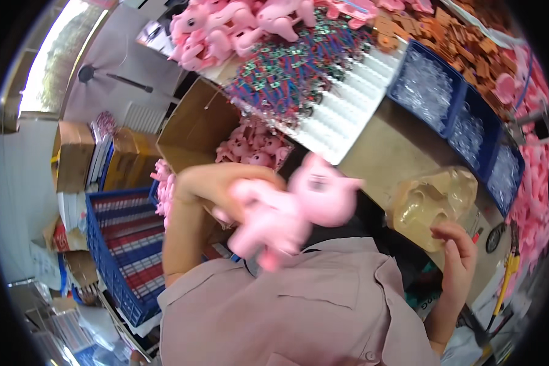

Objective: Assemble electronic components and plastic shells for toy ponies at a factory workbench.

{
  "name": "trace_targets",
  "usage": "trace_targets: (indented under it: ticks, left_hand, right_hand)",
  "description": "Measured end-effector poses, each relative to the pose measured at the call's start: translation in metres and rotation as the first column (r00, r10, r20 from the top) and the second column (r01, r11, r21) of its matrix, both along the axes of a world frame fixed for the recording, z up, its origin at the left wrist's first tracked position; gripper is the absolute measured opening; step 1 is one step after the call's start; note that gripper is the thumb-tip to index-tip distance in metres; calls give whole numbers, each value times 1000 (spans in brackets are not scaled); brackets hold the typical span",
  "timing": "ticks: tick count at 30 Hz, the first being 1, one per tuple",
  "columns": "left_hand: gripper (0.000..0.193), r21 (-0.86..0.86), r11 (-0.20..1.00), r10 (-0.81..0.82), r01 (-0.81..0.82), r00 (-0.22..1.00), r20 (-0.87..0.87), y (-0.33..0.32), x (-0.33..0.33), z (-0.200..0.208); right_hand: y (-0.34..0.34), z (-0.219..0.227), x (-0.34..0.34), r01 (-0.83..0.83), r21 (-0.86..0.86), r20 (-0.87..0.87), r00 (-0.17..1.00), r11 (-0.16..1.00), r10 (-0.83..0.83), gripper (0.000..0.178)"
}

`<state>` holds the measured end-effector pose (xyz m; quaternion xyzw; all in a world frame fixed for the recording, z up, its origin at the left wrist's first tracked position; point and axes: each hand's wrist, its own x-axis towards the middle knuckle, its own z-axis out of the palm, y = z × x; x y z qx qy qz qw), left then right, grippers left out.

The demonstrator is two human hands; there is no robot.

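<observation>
A pink plastic toy animal (280,210), blurred by motion, is gripped in my left hand (216,183) in front of my chest. Its head points to the right, and my fingers wrap round its body from behind, partly hidden. On the right, my right hand (459,253) holds nothing, its fingers slightly bent and apart from the thumb. Those fingertips are at the near edge of a clear yellowish moulded holder (430,204) with a hollow in it, resting on the workbench (372,146). Whether they touch it I cannot tell.
A cardboard box (195,125) of pink toys stands left of the bench. Wired circuit boards (299,67) lie heaped on a white ribbed tray (354,100). Blue bins (424,79) hold clear parts; brown pieces (445,36) lie behind. A yellow-handled tool (510,268) is at right, a blue crate (125,244) at left.
</observation>
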<state>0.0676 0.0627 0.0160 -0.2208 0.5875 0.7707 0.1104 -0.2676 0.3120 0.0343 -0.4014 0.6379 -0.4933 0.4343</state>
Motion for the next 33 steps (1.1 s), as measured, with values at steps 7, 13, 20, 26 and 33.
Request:
trace_targets:
  ticks: [7, 13, 20, 26, 33]
  left_hand:
    - [46, -154, 459, 826, -875, 356, 437, -71, 210, -238]
    - [61, -914, -40, 855, -404, -486, 178, -79, 169, -418]
    - [44, -656, 182, 572, 732, 463, 677, -100, 247, -445]
    - [66, -806, 407, 546, 430, 593, 592, -97, 190, -298]
    - [21, -352, 766, -400, 538, 827, 395, -53, -3, -10]
  right_hand:
    - [-3, -19, 6, 120, 77, 62, 990, 990, -125, 18]
    - [-11, -16, 24, -7, 171, -64, 998, 985, 18, 15]
    - [15, -8, 0, 184, 293, -148, 978, 938, -146, 14]
    - [-10, -11, -33, 393, 4, -499, 798, 919, -339, 13]
    - [-68, -1, -263, 688, -354, -839, 66, 633, -541, 28]
